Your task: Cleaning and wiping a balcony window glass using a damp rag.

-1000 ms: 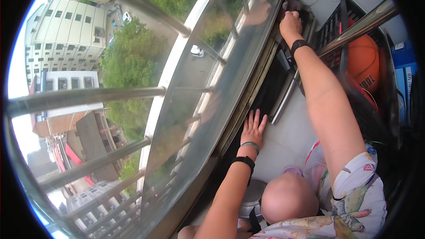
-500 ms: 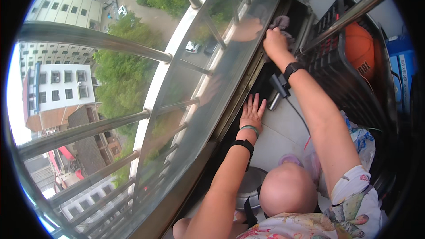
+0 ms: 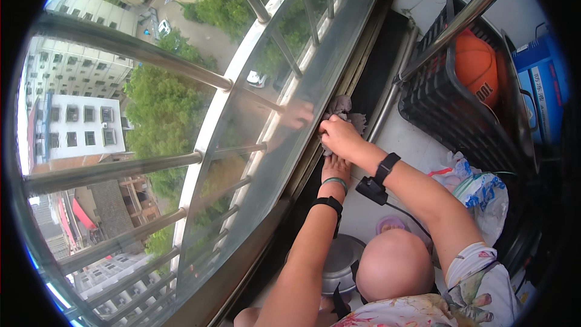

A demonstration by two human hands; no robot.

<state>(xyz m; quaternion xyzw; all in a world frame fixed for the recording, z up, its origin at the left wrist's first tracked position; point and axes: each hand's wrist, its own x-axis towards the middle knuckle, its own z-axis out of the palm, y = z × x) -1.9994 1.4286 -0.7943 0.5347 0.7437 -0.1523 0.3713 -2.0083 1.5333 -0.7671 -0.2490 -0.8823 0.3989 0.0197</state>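
Note:
My right hand (image 3: 344,136) pinches a crumpled grey-purple cloth (image 3: 340,108) against the window track (image 3: 305,172) at the foot of the glass. The cloth spreads beyond the fingers on the far side and a fold hangs toward the left hand. Just nearer to me, my left hand (image 3: 336,168) lies palm down on the dark ledge, its fingers stretched forward, their tips partly covered by the cloth and right hand. A faint reflection of the right hand shows in the window glass (image 3: 296,121).
Metal railings (image 3: 206,115) stand outside the glass, high above trees and buildings. At right are a black plastic crate (image 3: 423,94), an orange basketball (image 3: 476,69), a blue container (image 3: 538,85) and plastic bags (image 3: 484,191). A round metal pot (image 3: 342,260) sits beside my knee (image 3: 394,263).
My right hand has drawn the cloth along the track toward me, from the far end to right beside the left hand. The left hand stays on the ledge, its fingertips now partly covered.

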